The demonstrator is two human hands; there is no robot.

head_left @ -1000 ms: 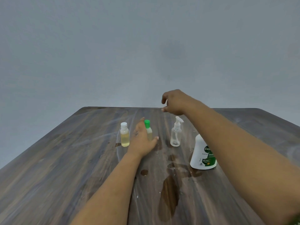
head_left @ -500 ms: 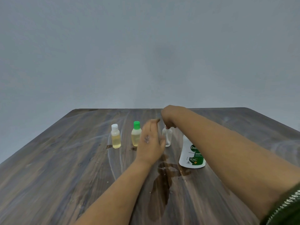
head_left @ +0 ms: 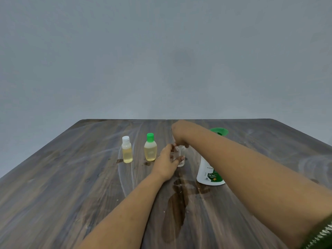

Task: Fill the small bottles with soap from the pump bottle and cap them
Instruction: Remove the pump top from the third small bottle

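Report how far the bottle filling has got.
Done: the white-capped bottle and green-capped bottle stand filled and capped. In hand: the left hand and right hand grip the clear spray bottle, apparently empty. Left: filling it from the pump bottle and capping.

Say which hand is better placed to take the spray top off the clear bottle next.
Probably the right hand: it sits directly over the clear bottle, fingers curled at its top. The left hand wraps the body from the side, suited to steadying it.

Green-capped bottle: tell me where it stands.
In the head view, the green-capped bottle stands upright left of centre, between the white-capped bottle and the left hand.
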